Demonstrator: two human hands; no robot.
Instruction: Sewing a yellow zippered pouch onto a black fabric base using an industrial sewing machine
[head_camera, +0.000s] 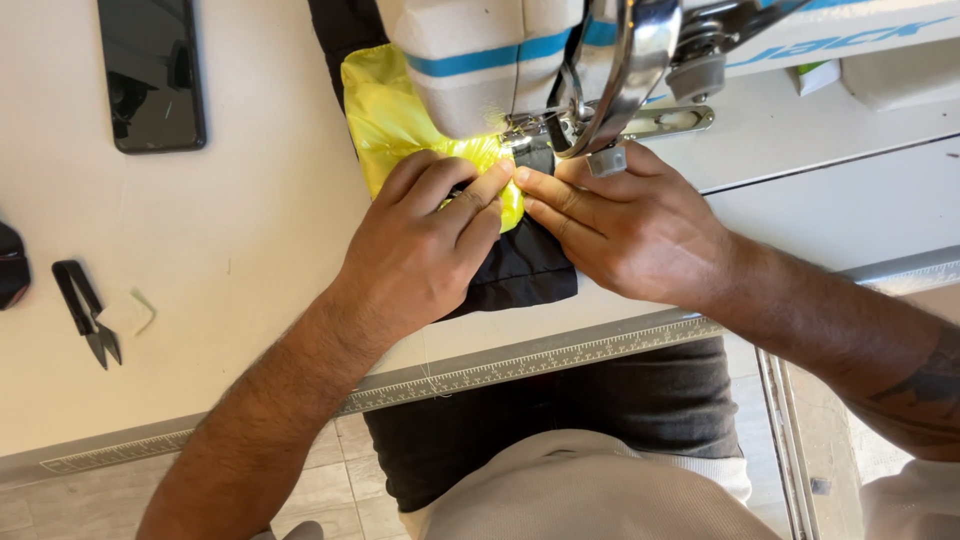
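Left hand (425, 245): lies flat on the yellow fabric (400, 115), fingers (480, 195) bent and pressing down — pinning the cloth, not wrapped round anything.
Right hand (625, 225): at 3 o'clock of the left one, fingertips touching the left fingertips at the fabric edge just beside the presser foot (535, 150); fingers stretched and pressing, not closed on anything.
Yellow fabric: bunched under the sewing machine (480, 60) head, running out toward 11 o'clock past the needle area; its near edge sits under both hands.
Black fabric (525, 270): below the yellow piece, spreading toward 6 o'clock to the worktop (250, 220) edge; more of it shows behind the machine at 12 o'clock.
Done so far, by judgement: both layers are lined up and fed to the foot — whether any seam is already stitched cannot be told, the hands cover it.
Left, by judgement: the stretch under the hands looks unsewn.
Snips (88, 310): black, lying at 9 o'clock, well apart from the hands, near a small pale scrap (135, 310).
Phone (152, 70): dark screen up, at 10 o'clock, untouched.
Ruler strip (520, 362): along the worktop's front edge.
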